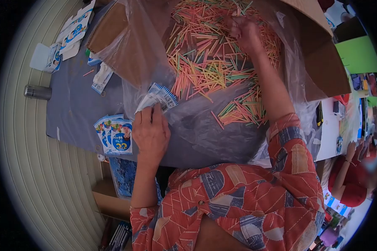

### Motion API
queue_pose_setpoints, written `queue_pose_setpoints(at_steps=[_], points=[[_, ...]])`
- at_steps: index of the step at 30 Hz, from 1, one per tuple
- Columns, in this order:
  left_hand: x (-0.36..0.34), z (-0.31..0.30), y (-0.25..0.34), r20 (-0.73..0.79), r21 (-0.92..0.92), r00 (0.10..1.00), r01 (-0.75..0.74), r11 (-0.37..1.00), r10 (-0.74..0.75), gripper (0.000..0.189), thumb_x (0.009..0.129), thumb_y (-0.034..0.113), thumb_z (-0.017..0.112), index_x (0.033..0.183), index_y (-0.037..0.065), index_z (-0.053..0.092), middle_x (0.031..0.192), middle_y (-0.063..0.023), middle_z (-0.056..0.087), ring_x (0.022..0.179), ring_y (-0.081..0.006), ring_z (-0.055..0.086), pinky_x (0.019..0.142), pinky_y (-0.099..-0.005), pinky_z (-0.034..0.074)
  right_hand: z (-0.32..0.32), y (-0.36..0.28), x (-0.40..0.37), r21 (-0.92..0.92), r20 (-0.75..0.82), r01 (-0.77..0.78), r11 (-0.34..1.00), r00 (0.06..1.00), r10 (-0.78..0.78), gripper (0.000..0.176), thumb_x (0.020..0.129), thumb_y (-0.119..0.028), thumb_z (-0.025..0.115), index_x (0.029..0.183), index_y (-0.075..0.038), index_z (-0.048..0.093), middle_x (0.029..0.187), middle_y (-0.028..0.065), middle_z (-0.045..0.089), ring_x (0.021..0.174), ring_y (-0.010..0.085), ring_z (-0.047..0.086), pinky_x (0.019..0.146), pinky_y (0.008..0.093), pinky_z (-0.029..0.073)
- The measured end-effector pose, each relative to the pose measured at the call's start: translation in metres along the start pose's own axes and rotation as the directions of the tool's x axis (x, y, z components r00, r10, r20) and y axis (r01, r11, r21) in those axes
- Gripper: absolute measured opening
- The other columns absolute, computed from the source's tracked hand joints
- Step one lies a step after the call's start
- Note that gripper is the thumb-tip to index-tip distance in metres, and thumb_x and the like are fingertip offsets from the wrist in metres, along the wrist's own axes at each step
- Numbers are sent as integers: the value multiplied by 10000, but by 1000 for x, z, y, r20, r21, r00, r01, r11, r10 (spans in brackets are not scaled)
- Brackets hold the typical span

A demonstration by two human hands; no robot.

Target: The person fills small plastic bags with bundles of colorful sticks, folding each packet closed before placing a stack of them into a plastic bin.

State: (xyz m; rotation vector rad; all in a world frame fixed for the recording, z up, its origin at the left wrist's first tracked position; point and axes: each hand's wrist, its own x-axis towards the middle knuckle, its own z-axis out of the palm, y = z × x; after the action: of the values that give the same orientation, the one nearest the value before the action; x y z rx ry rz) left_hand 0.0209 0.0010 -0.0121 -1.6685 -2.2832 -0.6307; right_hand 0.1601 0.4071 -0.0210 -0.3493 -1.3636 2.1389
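Note:
My left hand has its fingers bent over the lower end of a blue-and-white packet, which lies at the edge of the clear plastic liner. Just left of that hand, several blue-and-white packets overlap on the grey table cover. My right hand reaches into the open cardboard box among many thin pink, yellow and green sticks. Its fingers are curled at the far part of the pile, and what they hold is too small to make out.
Flattened printed cartons and a metal cylinder are at the far left of the table. Box flaps rise on both sides of the sticks. A person in red is at the right.

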Motion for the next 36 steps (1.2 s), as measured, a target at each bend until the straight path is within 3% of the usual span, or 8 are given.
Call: queue_pose_setpoints(at_steps=[4,10,13,18,22,24,30,36], points=[[3,-5,-5,50,-10,998,42,999,-42,281,735,34,671,1015,6,671,939,-125,570,854,-320,569,704,-414,479,10,-20,-8,72,129,-68,995,990,59,54,900,-104,560,916,-53,570,792,48,622,638,95,565,525,238,442],[0,2,-12,-18,-60,1000,-5,998,4,223,746,4,668,968,-3,680,934,-130,591,859,-330,575,723,-427,482,16,8,-22,-481,-289,309,821,828,-481,123,888,-205,696,878,-83,685,948,38,705,834,96,632,667,298,535],[-2,-4,-8,-29,-98,999,36,995,-39,190,762,-6,659,950,-17,686,947,-132,599,868,-331,580,733,-424,483,9,18,-38,-946,-17,123,299,905,-425,193,928,-275,674,899,-87,707,994,17,710,891,98,625,795,324,520],[-1,-11,-19,39,-252,991,135,958,-129,186,763,-23,668,946,-9,698,907,-132,622,842,-322,604,731,-403,496,13,11,-28,-751,-238,-33,659,945,-225,282,956,-354,632,947,-87,719,891,-6,700,839,94,597,766,298,470],[-2,-10,-27,-68,-636,973,128,761,-220,161,753,-45,718,907,1,704,855,-106,636,760,-241,626,701,-318,503,34,-1,-35,-852,-253,-17,523,888,-383,323,971,-385,607,1007,-79,702,808,-4,667,746,96,576,709,309,469],[4,-11,-14,-78,-733,965,114,670,-250,167,751,-64,734,903,-6,697,855,-84,637,750,-179,605,681,-275,481,60,-11,-42,-338,-163,150,929,963,-215,351,990,-404,566,983,-68,667,665,-33,532,594,90,480,589,311,432],[34,21,21,57,-926,949,166,340,-309,127,783,-33,760,891,-37,693,827,-52,627,739,-108,599,653,-229,472,140,-8,-73,315,96,167,934,974,-206,367,1019,-394,500,862,-79,603,574,-56,247,491,79,246,483,272,308],[37,43,24,126,-957,939,200,211,-321,143,785,-28,771,915,-34,712,839,-43,644,733,-88,587,645,-228,467,199,12,-90,21,117,181,983,976,-182,399,1037,-392,434,1010,-44,629,551,-27,365,607,159,548,709,358,496]])
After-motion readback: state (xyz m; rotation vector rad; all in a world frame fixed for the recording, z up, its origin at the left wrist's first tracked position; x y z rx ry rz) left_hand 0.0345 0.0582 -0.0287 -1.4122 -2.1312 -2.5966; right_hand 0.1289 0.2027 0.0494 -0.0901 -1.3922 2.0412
